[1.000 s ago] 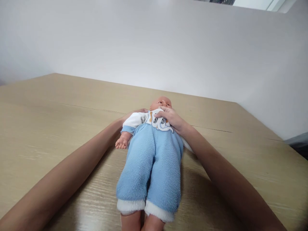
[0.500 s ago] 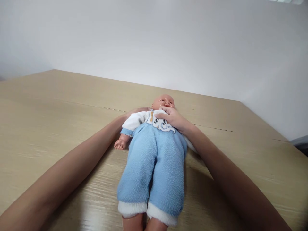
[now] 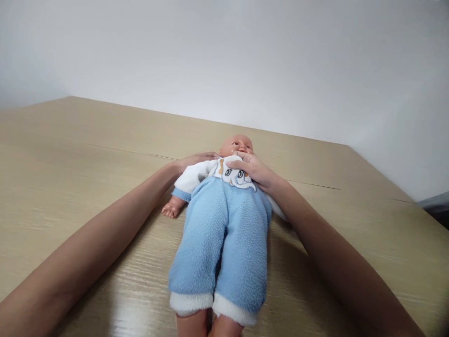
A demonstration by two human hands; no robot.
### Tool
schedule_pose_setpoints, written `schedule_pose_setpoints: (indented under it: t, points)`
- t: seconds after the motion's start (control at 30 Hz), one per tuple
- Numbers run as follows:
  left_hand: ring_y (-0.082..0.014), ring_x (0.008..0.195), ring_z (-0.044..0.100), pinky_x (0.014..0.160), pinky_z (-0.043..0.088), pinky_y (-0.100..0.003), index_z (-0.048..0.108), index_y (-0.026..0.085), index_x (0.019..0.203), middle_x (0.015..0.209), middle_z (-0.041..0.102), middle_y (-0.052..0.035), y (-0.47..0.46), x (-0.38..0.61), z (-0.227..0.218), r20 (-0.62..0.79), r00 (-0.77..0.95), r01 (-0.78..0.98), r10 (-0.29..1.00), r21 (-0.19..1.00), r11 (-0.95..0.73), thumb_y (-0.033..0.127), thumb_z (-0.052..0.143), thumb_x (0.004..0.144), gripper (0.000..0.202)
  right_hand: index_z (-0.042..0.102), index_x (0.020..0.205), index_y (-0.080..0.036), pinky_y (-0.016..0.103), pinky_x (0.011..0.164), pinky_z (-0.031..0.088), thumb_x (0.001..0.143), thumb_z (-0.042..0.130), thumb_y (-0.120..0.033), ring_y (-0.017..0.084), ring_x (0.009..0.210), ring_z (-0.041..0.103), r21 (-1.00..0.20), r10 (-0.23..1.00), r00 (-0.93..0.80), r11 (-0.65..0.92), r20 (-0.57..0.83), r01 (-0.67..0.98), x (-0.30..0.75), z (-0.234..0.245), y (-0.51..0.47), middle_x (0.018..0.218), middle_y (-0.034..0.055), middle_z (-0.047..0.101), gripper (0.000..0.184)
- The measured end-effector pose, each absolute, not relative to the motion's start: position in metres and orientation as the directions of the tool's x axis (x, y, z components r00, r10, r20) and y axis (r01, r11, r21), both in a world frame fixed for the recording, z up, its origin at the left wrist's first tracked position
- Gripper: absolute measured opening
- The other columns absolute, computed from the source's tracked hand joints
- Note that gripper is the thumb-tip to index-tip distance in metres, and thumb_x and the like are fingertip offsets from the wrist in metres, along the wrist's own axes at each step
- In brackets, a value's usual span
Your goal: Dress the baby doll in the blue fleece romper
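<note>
A baby doll [image 3: 235, 142] lies on its back on the wooden table, head away from me and legs toward me. It wears a fleecy romper [image 3: 224, 224] with blue legs, white sleeves and an elephant face on the chest. At the neckline my left hand [image 3: 199, 160] reaches over the doll's shoulder, its fingertips closed on the collar edge and partly hidden by the white sleeve. My right hand [image 3: 257, 169] rests across the upper chest, thumb and fingers closed on the romper's collar just below the chin. The doll's arm on my right is mostly hidden by my forearm.
The light wooden table [image 3: 87, 187] spreads out on both sides, with thin seams across its top. A plain pale wall [image 3: 217, 61] rises behind its far edge. Something dark [image 3: 438, 208] shows beyond the table's right edge.
The view has shifted slightly. The doll's arm on my left sits a little further out to the left. Both hands stay at the doll's neckline.
</note>
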State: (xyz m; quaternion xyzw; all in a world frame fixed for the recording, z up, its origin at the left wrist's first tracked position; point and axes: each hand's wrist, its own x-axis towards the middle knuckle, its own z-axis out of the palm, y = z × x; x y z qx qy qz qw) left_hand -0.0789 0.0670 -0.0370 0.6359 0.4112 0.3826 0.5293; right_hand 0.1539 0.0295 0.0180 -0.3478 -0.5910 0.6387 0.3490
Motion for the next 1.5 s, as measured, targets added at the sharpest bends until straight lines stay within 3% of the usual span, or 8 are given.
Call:
schedule_pose_setpoints:
  t: [0.17, 0.4, 0.6, 0.9, 1.03, 1.13, 1.23, 1.5]
  points:
    - [-0.0241, 0.097, 0.075, 0.092, 0.062, -0.039, 0.074, 0.020, 0.097, 0.105, 0.081, -0.0081, 0.077, -0.086, -0.029, -0.087, 0.434, 0.054, 0.897, 0.996, 0.071, 0.051, 0.090, 0.078, 0.039, 0.057, 0.076, -0.025, 0.022, 0.057, 0.047, 0.068, 0.100, -0.041, 0.012, 0.067, 0.061, -0.998, 0.862, -0.506, -0.054, -0.030, -0.034, 0.153, 0.018, 0.027, 0.073, -0.0049, 0.069, 0.047]
    - [-0.0286, 0.098, 0.071, 0.073, 0.052, -0.033, 0.074, 0.020, 0.106, 0.108, 0.078, -0.0081, 0.051, -0.104, 0.011, -0.222, 0.339, 0.529, 0.914, 0.848, 0.010, 0.070, 0.080, 0.082, 0.055, 0.057, 0.078, -0.024, 0.027, 0.062, 0.043, 0.076, 0.091, -0.048, 0.015, 0.068, 0.057, -0.982, 0.875, -0.485, 0.100, 0.010, 0.159, 0.153, 0.032, 0.021, 0.074, -0.0039, 0.065, 0.041]
    - [-0.0314, 0.121, 0.068, 0.090, 0.054, -0.034, 0.062, 0.026, 0.141, 0.134, 0.075, -0.0094, 0.042, -0.111, 0.017, -0.222, 0.438, 0.623, 0.871, 0.774, -0.116, 0.075, 0.073, 0.085, 0.075, 0.064, 0.076, -0.024, 0.034, 0.069, 0.035, 0.091, 0.084, -0.052, 0.023, 0.078, 0.058, -0.625, 0.919, -0.371, 0.370, 0.135, 0.688, 0.171, 0.066, 0.007, 0.082, 0.0034, 0.069, 0.037]
    - [-0.0287, 0.119, 0.070, 0.098, 0.053, -0.035, 0.057, 0.029, 0.148, 0.136, 0.077, -0.0077, 0.050, -0.118, 0.012, -0.181, 0.521, 0.651, 0.834, 0.716, -0.251, 0.068, 0.065, 0.093, 0.068, 0.066, 0.099, -0.025, 0.043, 0.084, 0.049, 0.099, 0.067, -0.062, 0.034, 0.095, 0.069, -0.403, 0.930, -0.236, 0.338, 0.281, 0.850, 0.227, 0.016, -0.023, 0.103, 0.0121, 0.078, 0.037]
    - [-0.0356, 0.126, 0.065, 0.106, 0.051, -0.046, 0.069, 0.020, 0.129, 0.132, 0.074, -0.0156, 0.034, -0.102, 0.027, 0.022, 0.470, 0.792, 0.883, 0.432, -0.432, 0.049, 0.058, 0.100, 0.042, 0.068, 0.119, -0.023, 0.055, 0.103, 0.051, 0.097, 0.067, -0.058, 0.041, 0.116, 0.070, -0.289, 0.868, -0.291, 0.422, 0.403, 0.859, 0.283, -0.008, -0.058, 0.121, 0.0172, 0.078, 0.041]
    - [-0.0393, 0.125, 0.061, 0.109, 0.049, -0.054, 0.070, 0.017, 0.119, 0.126, 0.071, -0.0187, 0.012, -0.071, 0.040, 0.303, 0.455, 0.846, 0.837, 0.147, -0.513, 0.029, 0.051, 0.101, 0.028, 0.064, 0.138, -0.023, 0.059, 0.105, 0.051, 0.097, 0.068, -0.058, 0.043, 0.120, 0.070, -0.293, 0.879, -0.301, 0.418, 0.371, 0.860, 0.317, -0.027, -0.085, 0.133, 0.0182, 0.076, 0.054]
    - [-0.0363, 0.122, 0.060, 0.113, 0.048, -0.053, 0.066, 0.014, 0.119, 0.126, 0.070, -0.0191, -0.007, -0.028, 0.047, 0.439, 0.566, 0.733, 0.698, 0.120, -0.669, 0.026, 0.050, 0.104, 0.025, 0.066, 0.138, -0.023, 0.060, 0.102, 0.053, 0.097, 0.068, -0.059, 0.043, 0.118, 0.070, -0.336, 0.901, -0.233, 0.362, 0.366, 0.870, 0.332, -0.042, -0.101, 0.132, 0.0196, 0.077, 0.055]
    - [-0.0377, 0.124, 0.062, 0.111, 0.049, -0.056, 0.066, 0.013, 0.121, 0.125, 0.075, -0.0187, -0.005, 0.045, 0.023, 0.312, 0.678, 0.646, 0.665, 0.178, -0.742, 0.030, 0.056, 0.105, 0.025, 0.071, 0.121, -0.026, 0.058, 0.100, 0.059, 0.084, 0.085, -0.056, 0.039, 0.109, 0.076, -0.588, 0.938, -0.033, 0.243, 0.345, 0.772, 0.325, -0.029, -0.101, 0.120, 0.0147, 0.081, 0.050]
